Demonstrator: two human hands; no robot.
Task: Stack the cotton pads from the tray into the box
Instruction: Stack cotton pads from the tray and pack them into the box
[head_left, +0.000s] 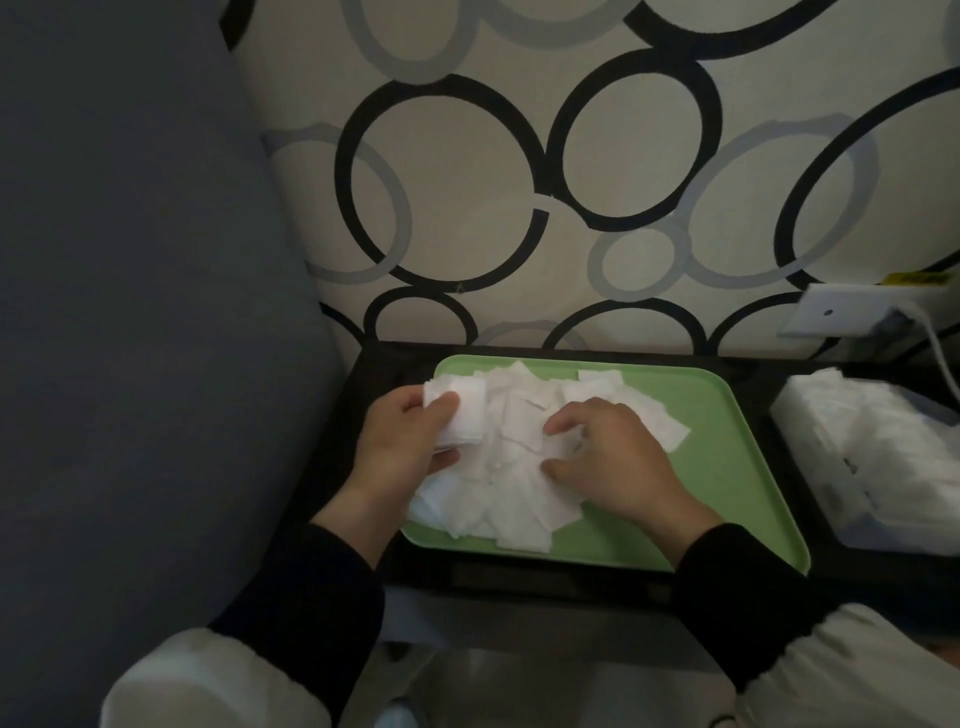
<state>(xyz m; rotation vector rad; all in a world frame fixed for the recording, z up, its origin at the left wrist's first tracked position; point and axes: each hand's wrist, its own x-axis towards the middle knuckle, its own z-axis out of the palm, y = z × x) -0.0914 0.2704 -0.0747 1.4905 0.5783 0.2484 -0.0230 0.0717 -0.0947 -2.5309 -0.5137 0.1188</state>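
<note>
A small squared stack of cotton pads (465, 410) is gripped in the left hand (410, 439), with the thumb laid across its top face and the fingers curled beneath. It is held over the left end of the green tray (727, 467). The stack's longer side runs roughly away from the person.

The right hand (615, 457) is set on the loose heap of pads (511, 499), which is spread over the left and middle of the tray, directly between the two hands. Its fingers are bent down onto the heap, with thumb and forefinger apart. Whether a pad is actually pinched cannot be told.

The translucent box (810, 467) is placed on the black table (545, 584) just beside the tray's right edge. It is already partly filled with white pads, though their order is blurred.

The box is thus found to the right of both hands, nearer the right hand and across the whole tray from the held stack. It is judged that the stack must be carried rightward over the tray, or passed to the right hand. Many pads are left on the tray, so the task is judged to be well short of done.
</note>
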